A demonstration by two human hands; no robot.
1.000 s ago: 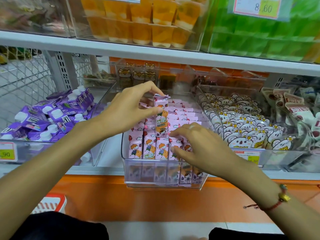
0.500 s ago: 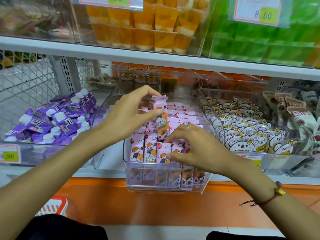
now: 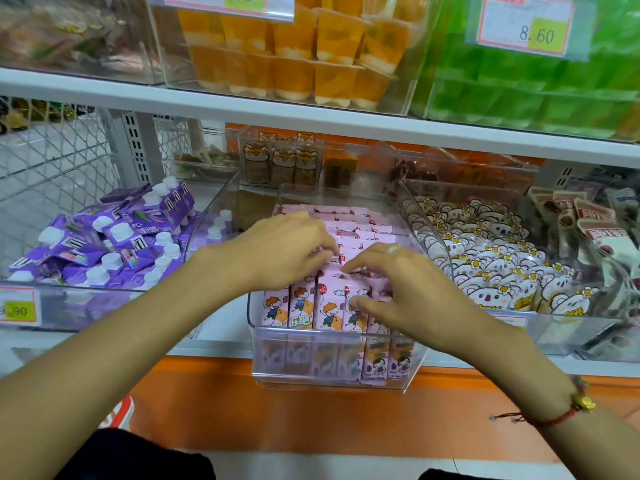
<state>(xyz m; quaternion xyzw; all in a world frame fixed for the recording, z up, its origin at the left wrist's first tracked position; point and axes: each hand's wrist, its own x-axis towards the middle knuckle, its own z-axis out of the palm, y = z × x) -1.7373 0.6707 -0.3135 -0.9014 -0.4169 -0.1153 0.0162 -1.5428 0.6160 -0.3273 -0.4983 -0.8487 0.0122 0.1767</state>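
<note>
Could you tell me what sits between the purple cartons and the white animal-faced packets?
In the head view, a clear bin of pink packets sits there, with the left hand and right hand touching the packets.
</note>
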